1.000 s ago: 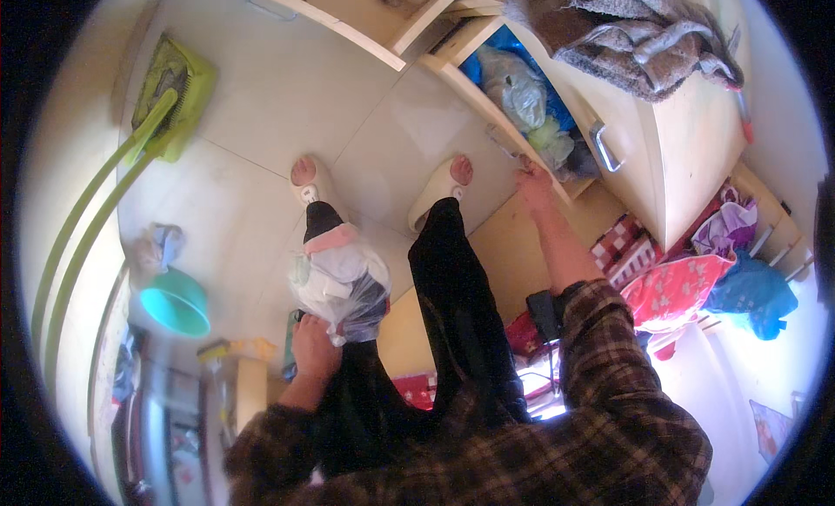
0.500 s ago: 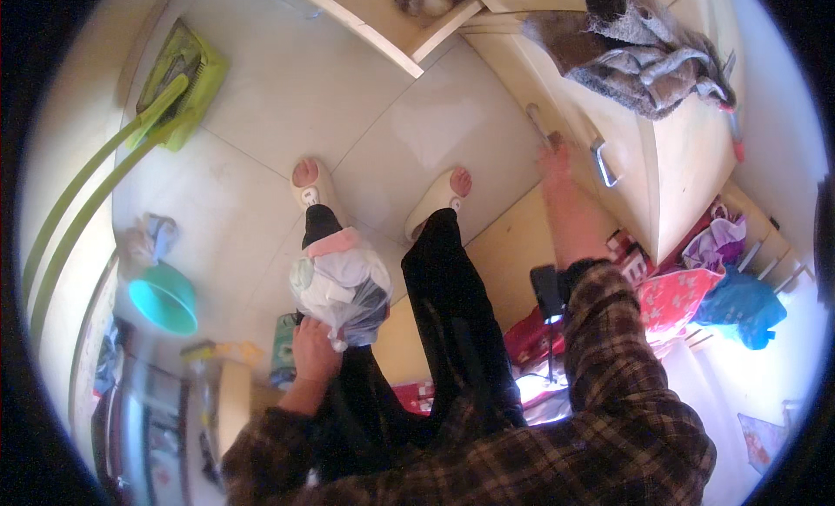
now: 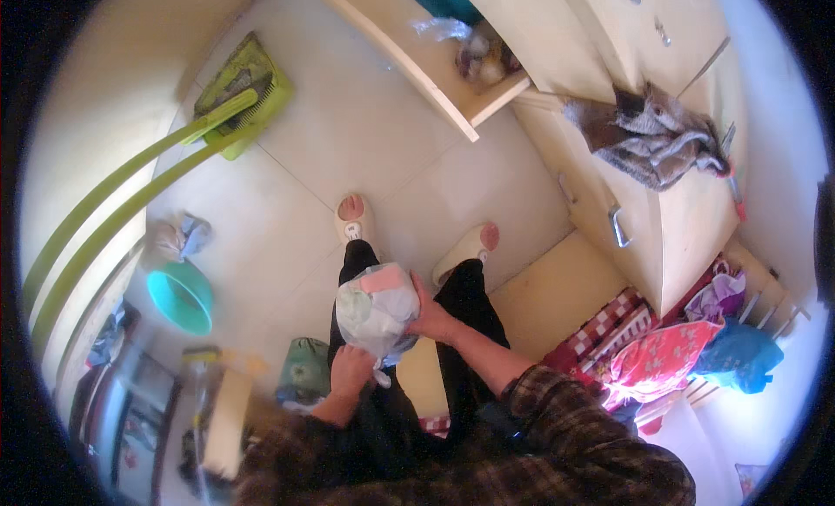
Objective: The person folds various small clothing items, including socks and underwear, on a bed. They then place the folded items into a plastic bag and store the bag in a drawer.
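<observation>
In front of my legs is a plump see-through plastic bag (image 3: pixel 376 310), stuffed with pale, soft-looking contents that include a pink piece and a light green one. My left hand (image 3: pixel 350 369) is closed on its gathered, knotted neck at the near side. Against the bag's right side lies my right hand (image 3: pixel 428 314), with the fingers curved around it; some fingertips are hidden behind the bag. Between them the two hands hold the bag up above my lap.
An open wooden drawer (image 3: pixel 426 88) juts out ahead, beside a pale cabinet (image 3: pixel 600 210) draped with a grey-brown cloth (image 3: pixel 652 145). Leftward are a green dustpan (image 3: pixel 248 106), long green handles and a turquoise bucket (image 3: pixel 181 299). Red cloth (image 3: pixel 657 362) hangs at right.
My right hand has come back from beside the cabinet handle at right and now holds the bag's side. My left hand has kept hold of the neck. The whole view has shifted.
</observation>
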Demonstrator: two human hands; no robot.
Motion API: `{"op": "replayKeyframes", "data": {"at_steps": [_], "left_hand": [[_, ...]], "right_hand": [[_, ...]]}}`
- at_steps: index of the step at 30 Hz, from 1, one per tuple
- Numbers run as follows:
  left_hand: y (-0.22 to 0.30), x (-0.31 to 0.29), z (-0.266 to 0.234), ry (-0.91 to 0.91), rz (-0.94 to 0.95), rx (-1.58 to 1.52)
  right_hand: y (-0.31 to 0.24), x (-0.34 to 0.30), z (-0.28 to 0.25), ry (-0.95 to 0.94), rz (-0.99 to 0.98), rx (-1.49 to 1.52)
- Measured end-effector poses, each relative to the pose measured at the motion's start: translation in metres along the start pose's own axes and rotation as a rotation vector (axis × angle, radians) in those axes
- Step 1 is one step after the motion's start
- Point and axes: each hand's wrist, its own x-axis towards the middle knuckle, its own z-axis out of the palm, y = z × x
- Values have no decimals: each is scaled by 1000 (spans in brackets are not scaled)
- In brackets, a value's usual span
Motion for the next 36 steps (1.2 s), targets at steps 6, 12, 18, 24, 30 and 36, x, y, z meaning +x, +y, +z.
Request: {"op": "replayKeyframes", "data": {"at_steps": [6,12,18,24,30,36], "left_hand": [[4,-1,-20,88,-55,-123],[12,2,-50,296,-114,-313],[10,5,-53,287,-114,-279],[1,4,-50,338,-124,-319],[-6,4,-49,371,-134,-297],[-10,3,-46,332,-138,-312]], "right_hand": [[2,15,5,-84,46,277],[-56,16,-65,365,-25,523],[-167,22,-138,582,-450,300],[-238,73,-167,1143,-552,-466],[-210,145,-183,964,-321,-1109],[-205,140,-175,752,-411,-941]]}}
